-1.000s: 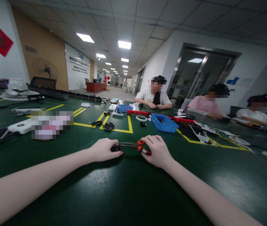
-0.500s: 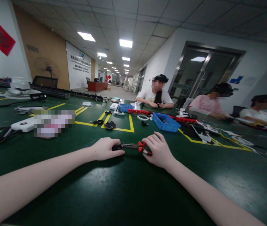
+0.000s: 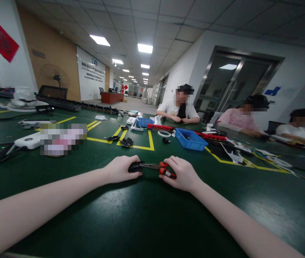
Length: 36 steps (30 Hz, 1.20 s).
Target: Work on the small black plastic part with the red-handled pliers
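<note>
at the lower middle of the frame, the dark green table fills the foreground, with a forearm reaching in from each lower corner. centre: left hand pinches a small black part between thumb and fingers. right hand is curled around the red-and-black handles of long-nosed pliers, whose nose points left and meets the black part; cannot tell whether the jaws grip it. both items are held just above the table, between the two hands.

left of centre: a pixelated pink-and-white object, beside a white device. beyond the hands: a clump of black pieces near yellow tape lines, a small black piece, a white ring, and right of them a blue tray with dark contents. behind these, a red strip.

upper right of centre: a person in white, forearms on the table; farther right, a person in pink. far background, left of centre: a reddish desk.
</note>
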Each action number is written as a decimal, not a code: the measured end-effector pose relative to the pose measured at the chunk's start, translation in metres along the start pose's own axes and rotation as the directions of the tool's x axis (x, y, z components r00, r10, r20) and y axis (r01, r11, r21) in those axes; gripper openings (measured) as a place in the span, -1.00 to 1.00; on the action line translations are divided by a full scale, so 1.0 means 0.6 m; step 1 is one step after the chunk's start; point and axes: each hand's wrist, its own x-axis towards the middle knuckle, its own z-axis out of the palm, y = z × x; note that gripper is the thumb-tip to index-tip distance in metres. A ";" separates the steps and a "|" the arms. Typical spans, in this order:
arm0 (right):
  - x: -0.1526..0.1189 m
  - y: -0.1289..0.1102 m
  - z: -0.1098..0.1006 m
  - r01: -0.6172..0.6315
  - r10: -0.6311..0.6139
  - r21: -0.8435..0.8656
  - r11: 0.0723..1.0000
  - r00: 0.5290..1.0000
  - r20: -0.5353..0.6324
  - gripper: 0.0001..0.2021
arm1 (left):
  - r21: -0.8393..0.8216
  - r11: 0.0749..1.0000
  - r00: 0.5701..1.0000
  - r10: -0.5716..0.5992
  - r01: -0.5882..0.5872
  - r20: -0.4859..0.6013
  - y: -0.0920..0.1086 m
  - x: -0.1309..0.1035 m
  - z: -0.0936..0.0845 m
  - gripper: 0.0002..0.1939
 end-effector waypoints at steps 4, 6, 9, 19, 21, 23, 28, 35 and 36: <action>0.001 0.001 -0.003 -0.008 0.007 0.038 0.999 1.000 0.020 -0.65 | -0.048 0.999 1.000 0.011 -0.012 -0.017 0.000 0.000 0.000 -0.64; 0.001 0.002 -0.003 -0.013 0.012 0.044 0.999 1.000 0.020 -0.67 | -0.099 0.994 0.998 0.046 -0.049 -0.038 0.001 -0.001 -0.002 -0.58; 0.002 0.004 -0.002 -0.016 0.015 0.042 0.999 1.000 0.023 -0.69 | -0.145 0.981 0.990 0.122 -0.132 -0.073 0.002 -0.001 -0.005 -0.63; 0.002 0.002 -0.004 -0.010 0.010 0.020 1.000 1.000 0.018 -0.70 | -0.232 0.970 0.995 0.056 -0.073 -0.081 0.001 0.000 -0.005 -0.71; 0.002 0.002 -0.005 -0.003 0.003 0.012 1.000 1.000 0.007 -0.70 | -0.231 0.971 0.996 0.045 -0.061 -0.072 0.002 0.000 -0.006 -0.70; 0.003 0.003 -0.005 0.003 -0.003 0.006 1.000 1.000 -0.007 -0.67 | -0.224 0.973 0.997 0.045 -0.056 -0.058 0.002 0.000 -0.006 -0.70; 0.002 0.011 0.001 0.025 -0.025 -0.005 1.000 0.999 -0.043 -0.63 | -0.226 0.972 0.998 0.060 -0.066 -0.035 -0.001 0.002 -0.007 -0.67; 0.003 0.019 0.007 0.065 -0.068 -0.029 0.997 0.993 -0.094 -0.64 | -0.272 0.958 0.995 0.090 -0.096 -0.034 -0.010 0.008 -0.005 -0.65; 0.003 0.019 0.007 0.066 -0.069 -0.028 0.997 0.993 -0.092 -0.64 | -0.279 0.955 0.995 0.092 -0.098 -0.032 -0.011 0.008 -0.005 -0.65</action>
